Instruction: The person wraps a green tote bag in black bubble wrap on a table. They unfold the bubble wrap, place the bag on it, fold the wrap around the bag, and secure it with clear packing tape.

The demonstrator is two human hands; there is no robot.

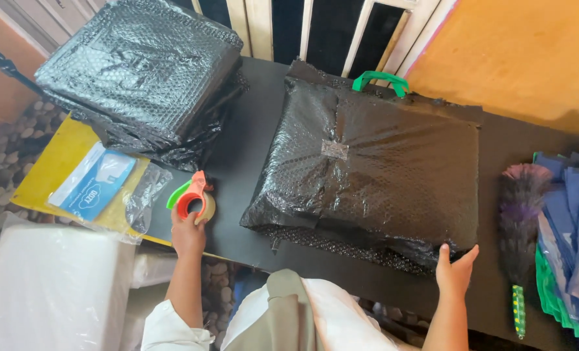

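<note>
Centrally, a large flat parcel wrapped in black bubble wrap (374,175) lies on the black surface (250,149), with a small patch of clear tape on its top face and a green strap handle (380,80) poking out at its far edge. The right hand (455,270), at the lower right of the frame, rests open with its fingers spread against the parcel's near right corner — touching the wrap, not closed round anything. The left hand (187,234), at the lower left of centre, has its grip closed on an orange and green handheld tape dispenser with a roll of clear tape (195,198), held upright just left of the parcel and apart from it.

At the upper left of the frame a stack of more black bubble-wrapped parcels (140,71) sits partly on the surface. Below that stack lies a yellow flat board (55,162), and on it a clear plastic bag holding a blue and white card (97,182). At the right edge — beside the parcel but not touching it — lies a purple and grey feather duster with a green and yellow handle (520,221), next to a pile of blue and green fabric bags (572,214). A white foam block (49,286) fills the lower left corner.
</note>
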